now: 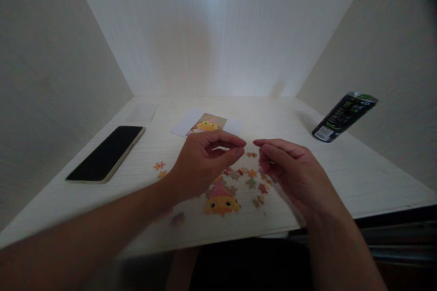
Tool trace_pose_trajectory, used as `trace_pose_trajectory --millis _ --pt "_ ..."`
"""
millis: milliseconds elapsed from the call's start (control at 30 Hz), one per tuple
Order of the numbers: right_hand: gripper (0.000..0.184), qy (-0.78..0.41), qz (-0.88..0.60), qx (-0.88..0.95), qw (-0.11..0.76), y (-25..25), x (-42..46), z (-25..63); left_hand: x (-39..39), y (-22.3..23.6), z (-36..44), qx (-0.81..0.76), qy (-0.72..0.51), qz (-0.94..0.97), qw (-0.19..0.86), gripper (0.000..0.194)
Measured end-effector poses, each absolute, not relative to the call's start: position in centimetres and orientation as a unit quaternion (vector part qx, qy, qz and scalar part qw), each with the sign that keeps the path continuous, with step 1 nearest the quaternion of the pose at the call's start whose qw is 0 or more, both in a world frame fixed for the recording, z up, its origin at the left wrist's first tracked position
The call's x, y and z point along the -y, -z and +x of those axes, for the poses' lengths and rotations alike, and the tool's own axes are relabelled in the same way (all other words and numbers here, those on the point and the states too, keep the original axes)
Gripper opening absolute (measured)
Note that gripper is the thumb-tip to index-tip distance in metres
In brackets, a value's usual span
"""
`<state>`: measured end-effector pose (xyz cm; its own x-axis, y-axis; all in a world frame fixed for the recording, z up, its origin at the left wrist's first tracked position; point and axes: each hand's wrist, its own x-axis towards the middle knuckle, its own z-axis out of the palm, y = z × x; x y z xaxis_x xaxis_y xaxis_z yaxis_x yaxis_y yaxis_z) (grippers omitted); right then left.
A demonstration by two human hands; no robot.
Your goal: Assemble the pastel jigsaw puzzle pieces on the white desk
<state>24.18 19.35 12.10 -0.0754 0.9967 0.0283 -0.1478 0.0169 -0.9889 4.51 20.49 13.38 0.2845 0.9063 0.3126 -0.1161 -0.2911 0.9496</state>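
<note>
My left hand [208, 159] hovers above the puzzle pieces, thumb and forefinger drawn together in a pinch. Anything between those fingertips is too small to make out. Facing it across a narrow gap, my right hand [290, 163] also has its fingers closed, and I cannot see what they hold, if anything. Below and between the hands lies a partly joined jigsaw puzzle [222, 203] showing a yellow face with a pink pointed hat. Loose puzzle pieces [251, 173] are scattered around it, and one small piece [251, 154] lies just under the gap.
A picture card [213, 122] with the same yellow figure lies on white paper [182, 122] behind my left hand. At left rests a phone [109, 152], with a clear sheet [141, 112] beyond it. A dark drink can [343, 117] stands at right. Walls enclose the white table [368, 173].
</note>
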Motion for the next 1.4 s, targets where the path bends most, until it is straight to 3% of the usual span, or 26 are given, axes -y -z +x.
trace_pose_trajectory --millis 167,500,733,833,900,967,1133,1400 --pt "0.02 -0.309 -0.499 0.716 0.379 -11.8 -19.6 27.7 -20.7 -13.3 4.5 -0.356 -0.506 0.619 0.484 0.021" --pt "0.026 -0.245 -0.488 0.807 0.225 -11.1 -19.6 26.1 -21.1 -13.1 4.2 -0.358 -0.533 0.623 0.447 0.024" --pt "0.021 -0.29 -0.499 0.782 0.235 -10.9 -19.7 26.4 -21.4 -12.9 3.9 -0.343 -0.526 0.678 0.382 0.019" --pt "0.022 -0.294 -0.49 0.782 0.25 -10.5 -19.9 26.3 -22.1 -14.0 3.0 -0.304 -0.492 0.785 0.221 0.012" --pt "0.023 -0.288 -0.474 0.788 0.266 -10.2 -20.0 26.3 -22.4 -15.4 2.0 -0.295 -0.413 0.856 0.095 0.009" --pt "0.024 -0.282 -0.464 0.789 0.287 -10.0 -20.1 26.2 -22.2 -17.0 0.9 -0.335 -0.291 0.895 0.05 0.007" --pt "0.026 -0.301 -0.478 0.754 0.334 -9.6 -20.5 26.2 -19.3 -19.0 -1.5 -0.46 -0.057 0.884 0.063 0.017" --pt "0.029 -0.305 -0.481 0.654 0.498 -9.1 -21.4 26.7 -15.5 -15.8 -2.3 -0.453 -0.005 0.883 0.121 0.024"
